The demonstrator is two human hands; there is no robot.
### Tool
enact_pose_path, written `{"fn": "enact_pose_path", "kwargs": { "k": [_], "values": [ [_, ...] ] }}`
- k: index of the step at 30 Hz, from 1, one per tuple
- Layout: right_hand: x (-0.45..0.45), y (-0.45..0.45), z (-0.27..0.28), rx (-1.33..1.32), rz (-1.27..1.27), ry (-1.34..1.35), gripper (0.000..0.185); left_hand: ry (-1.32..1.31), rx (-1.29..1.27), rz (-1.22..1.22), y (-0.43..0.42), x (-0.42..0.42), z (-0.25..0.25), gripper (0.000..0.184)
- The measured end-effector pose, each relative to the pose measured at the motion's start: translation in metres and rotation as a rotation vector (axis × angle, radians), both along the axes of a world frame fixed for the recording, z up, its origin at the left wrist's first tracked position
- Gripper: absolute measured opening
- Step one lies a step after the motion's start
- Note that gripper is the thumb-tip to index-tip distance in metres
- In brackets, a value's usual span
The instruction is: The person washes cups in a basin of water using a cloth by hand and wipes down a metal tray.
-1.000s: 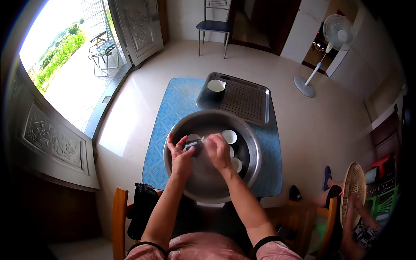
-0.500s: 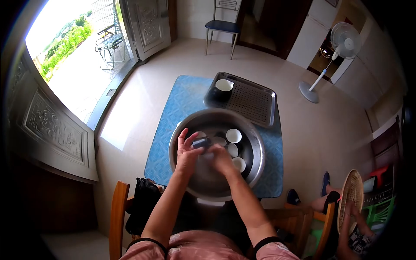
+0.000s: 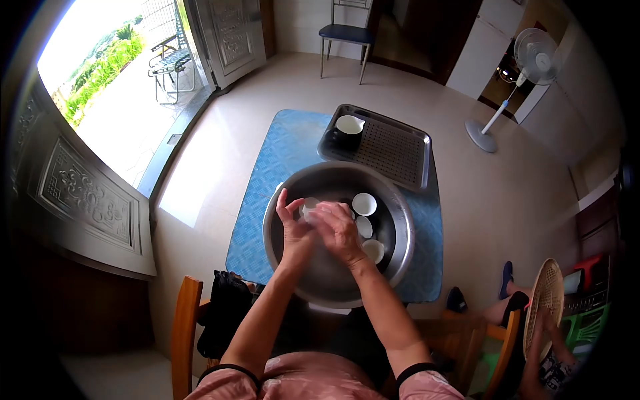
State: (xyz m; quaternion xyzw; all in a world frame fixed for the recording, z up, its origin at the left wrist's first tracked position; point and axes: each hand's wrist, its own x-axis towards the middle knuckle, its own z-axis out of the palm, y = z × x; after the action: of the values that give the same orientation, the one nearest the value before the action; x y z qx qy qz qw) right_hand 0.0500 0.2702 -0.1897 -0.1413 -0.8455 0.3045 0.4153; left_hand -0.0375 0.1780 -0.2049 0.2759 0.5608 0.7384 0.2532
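A large steel basin [image 3: 401,227] stands in front of me with several small cups in it, white inside. My left hand [image 3: 297,230] is over its left part, fingers curled around a small cup [image 3: 310,206] that is mostly hidden. My right hand [image 3: 338,230] meets it from the right, fingers bent together against the cup and slightly blurred. Close to my right hand are a white cup [image 3: 364,204], a second cup [image 3: 363,227] and a third cup [image 3: 373,251], which lie along the basin's right side.
The basin rests on a blue-topped table [image 3: 267,153]. Behind it, a perforated metal tray [image 3: 400,150] holds a dark pitcher [image 3: 350,125] with a white inside. A chair [image 3: 345,33] and a standing fan [image 3: 497,120] are farther off. At right another person holds a woven basket [image 3: 543,300].
My right hand has come up and over the cup, its fingers now in front of it. The cup's dark side, visible earlier, is now out of sight. The view has shifted slightly.
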Motion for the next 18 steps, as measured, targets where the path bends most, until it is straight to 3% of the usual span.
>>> {"fn": "enact_pose_path", "kwargs": {
  "k": [4, 9, 13, 16, 18],
  "values": [
    [0.0, 0.003, -0.001, -0.074, -0.042, 0.024, 0.016, -0.125, 0.194, -0.062, 0.001, 0.005, 0.008, 0.111],
    [-0.001, 0.009, -0.015, -0.295, -0.088, 0.101, 0.019, -0.022, 0.18, -0.165, 0.0, 0.011, 0.015, 0.113],
    [0.005, 0.023, -0.025, -0.917, 0.127, -0.015, 0.027, -0.022, 0.2, -0.194, -0.002, 0.018, 0.024, 0.114],
    [0.004, 0.028, -0.027, -1.384, 0.113, -0.113, 0.029, -0.114, 0.226, -0.155, -0.006, 0.018, 0.033, 0.112],
    [0.007, 0.026, -0.024, -1.418, 0.093, -0.098, 0.029, -0.176, 0.198, -0.123, -0.006, 0.015, 0.032, 0.11]
  ]
}}
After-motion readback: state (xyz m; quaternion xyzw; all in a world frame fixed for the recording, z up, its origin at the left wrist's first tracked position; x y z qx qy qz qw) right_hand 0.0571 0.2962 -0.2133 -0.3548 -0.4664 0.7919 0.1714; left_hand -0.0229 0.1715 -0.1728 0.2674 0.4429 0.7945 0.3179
